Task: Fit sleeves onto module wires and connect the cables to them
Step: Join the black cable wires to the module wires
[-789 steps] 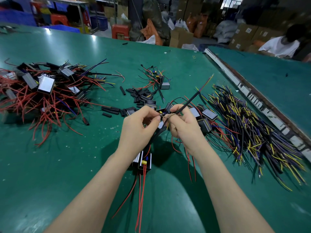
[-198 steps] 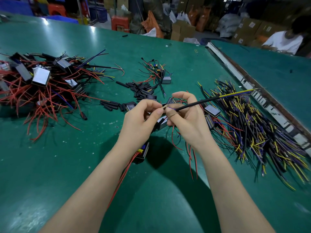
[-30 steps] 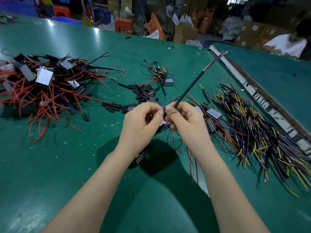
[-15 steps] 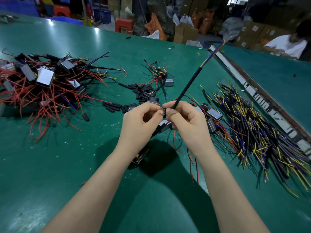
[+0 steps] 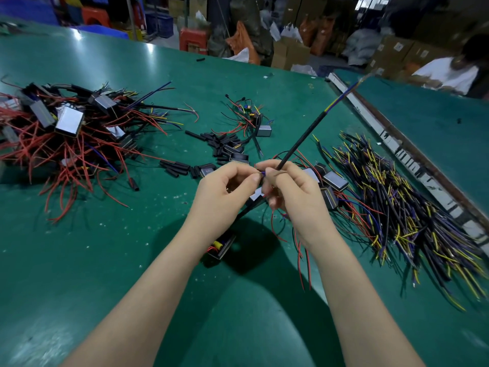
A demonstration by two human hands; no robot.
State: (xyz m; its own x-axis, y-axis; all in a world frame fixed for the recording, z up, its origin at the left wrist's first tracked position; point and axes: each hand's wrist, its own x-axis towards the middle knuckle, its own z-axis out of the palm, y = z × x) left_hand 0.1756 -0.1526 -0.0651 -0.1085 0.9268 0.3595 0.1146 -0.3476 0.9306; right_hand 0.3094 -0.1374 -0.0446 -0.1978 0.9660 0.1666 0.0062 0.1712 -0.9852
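On the green table (image 5: 105, 260), both hands pinch tight — left hand (image 5: 225, 192) a wire end, right hand (image 5: 293, 192) the black cable (image 5: 304, 136).

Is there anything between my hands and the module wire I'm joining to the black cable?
Nothing visible is. The left hand and right hand meet fingertip to fingertip on the joint, where a bit of blue wire shows. The black cable rises from the right hand's grip, away over the table.

1 head-worn wide-angle camera looks forward and down from close above the green table (image 5: 111, 260), both forearms entering from the bottom edge, stacked boxes (image 5: 397, 49) far behind.
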